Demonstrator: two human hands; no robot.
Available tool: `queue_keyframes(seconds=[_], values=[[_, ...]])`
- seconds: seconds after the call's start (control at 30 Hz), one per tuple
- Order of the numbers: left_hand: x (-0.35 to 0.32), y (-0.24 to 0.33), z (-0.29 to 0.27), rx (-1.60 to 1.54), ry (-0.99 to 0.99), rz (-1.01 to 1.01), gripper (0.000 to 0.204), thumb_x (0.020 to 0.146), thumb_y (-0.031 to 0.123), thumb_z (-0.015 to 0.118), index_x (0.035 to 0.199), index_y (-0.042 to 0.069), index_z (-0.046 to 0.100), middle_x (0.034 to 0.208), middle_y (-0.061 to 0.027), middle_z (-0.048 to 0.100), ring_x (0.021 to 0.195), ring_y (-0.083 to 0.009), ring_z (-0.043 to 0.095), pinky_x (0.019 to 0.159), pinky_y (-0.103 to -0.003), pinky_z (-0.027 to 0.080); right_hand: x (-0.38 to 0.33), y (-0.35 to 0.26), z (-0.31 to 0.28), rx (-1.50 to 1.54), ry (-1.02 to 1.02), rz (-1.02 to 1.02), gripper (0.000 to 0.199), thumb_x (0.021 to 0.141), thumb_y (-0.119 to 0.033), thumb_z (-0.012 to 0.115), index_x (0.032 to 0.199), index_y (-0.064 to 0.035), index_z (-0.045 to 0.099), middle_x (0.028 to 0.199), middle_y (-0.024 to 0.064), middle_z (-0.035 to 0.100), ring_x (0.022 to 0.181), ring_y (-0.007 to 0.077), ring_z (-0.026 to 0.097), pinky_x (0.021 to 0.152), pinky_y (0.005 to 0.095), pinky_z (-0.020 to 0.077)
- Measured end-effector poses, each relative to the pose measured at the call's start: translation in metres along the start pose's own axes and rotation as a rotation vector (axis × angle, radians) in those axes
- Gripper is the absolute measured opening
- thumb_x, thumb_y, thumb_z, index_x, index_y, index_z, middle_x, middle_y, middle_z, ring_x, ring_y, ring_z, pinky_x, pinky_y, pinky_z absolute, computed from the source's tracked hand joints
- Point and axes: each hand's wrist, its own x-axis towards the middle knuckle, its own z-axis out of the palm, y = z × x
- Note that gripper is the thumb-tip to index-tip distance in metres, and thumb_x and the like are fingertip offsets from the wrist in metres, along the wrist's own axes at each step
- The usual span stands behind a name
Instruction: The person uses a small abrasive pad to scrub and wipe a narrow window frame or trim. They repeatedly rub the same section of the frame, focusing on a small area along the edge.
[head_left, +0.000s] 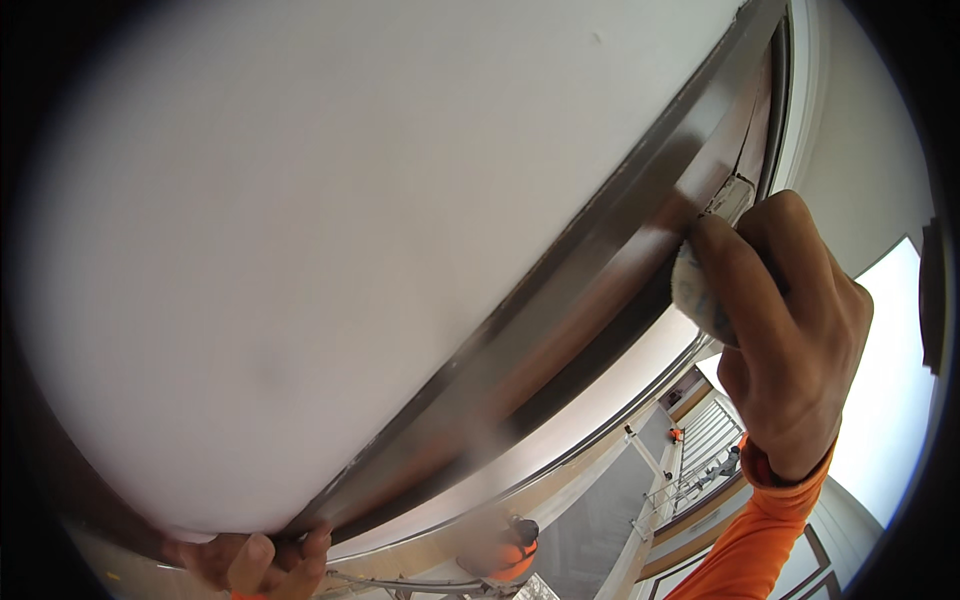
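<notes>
A large white panel (300,250) fills the upper left, bordered by a dark, shiny curved trim strip (560,300). My right hand (790,330), in an orange sleeve, is closed on a whitish folded pad (700,290) with faint bluish marks; whether it is cloth or paper I cannot tell. The pad's upper end meets the trim near a thin dark seam. At the lower left, my left hand (250,565) has its fingers apart and bent upward, by the bottom end of the trim and the panel's edge. Part of that hand is cut off by the frame.
Far below lies a grey floor (590,520), where a person in orange (515,550) is seen from above. Another small orange figure (676,435) is near a white railing (710,435). A bright panel (880,390) glows at right. Metal bars (420,585) cross the bottom.
</notes>
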Motion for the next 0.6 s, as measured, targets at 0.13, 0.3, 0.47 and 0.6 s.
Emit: queue_keyframes(seconds=[0.13, 0.3, 0.47, 0.6], values=[[-0.001, 0.001, 0.01, -0.02, 0.003, -0.011, 0.059, 0.092, 0.031, 0.065, 0.145, 0.044, 0.041, 0.149, -0.0071, 0.04, 0.147, -0.0558, 0.014, 0.117, -0.077, 0.016, -0.005, 0.038, 0.009, 0.146, 0.038, 0.087, 0.03, 0.077, 0.014, 0.063, 0.104, 0.0014, 0.068, 0.086, 0.013, 0.058, 0.072, 0.0239, 0.063, 0.062, 0.0349, 0.0481], [-0.006, 0.005, 0.0, 0.012, 0.002, -0.004, 0.059, 0.092, 0.031, 0.065, 0.145, 0.044, 0.041, 0.15, -0.0069, 0.039, 0.147, -0.0555, 0.014, 0.117, -0.076, 0.015, -0.004, 0.039, 0.012, 0.152, 0.094, 0.039, 0.031, 0.075, 0.015, 0.064, 0.104, 0.0019, 0.067, 0.086, 0.0132, 0.057, 0.073, 0.0247, 0.062, 0.063, 0.0336, 0.0471], [-0.003, -0.002, 0.019, -0.025, 0.009, 0.001, 0.058, 0.093, 0.03, 0.065, 0.145, 0.044, 0.042, 0.15, -0.0065, 0.04, 0.147, -0.0547, 0.013, 0.117, -0.076, 0.015, 0.002, 0.03, 0.02, -0.072, 0.05, 0.01, 0.037, 0.069, 0.012, 0.068, 0.104, 0.0002, 0.067, 0.083, 0.0107, 0.052, 0.066, 0.0226, 0.061, 0.056, 0.0366, 0.0469], [-0.004, 0.016, -0.014, 0.005, 0.026, -0.027, 0.058, 0.094, 0.029, 0.065, 0.145, 0.044, 0.042, 0.149, -0.0059, 0.04, 0.147, -0.0541, 0.015, 0.118, -0.075, 0.015, -0.015, 0.016, -0.004, -0.244, 0.085, 0.011, 0.039, 0.069, 0.01, 0.07, 0.106, -0.0021, 0.067, 0.082, 0.0078, 0.052, 0.063, 0.0193, 0.062, 0.05, 0.0373, 0.0478]])
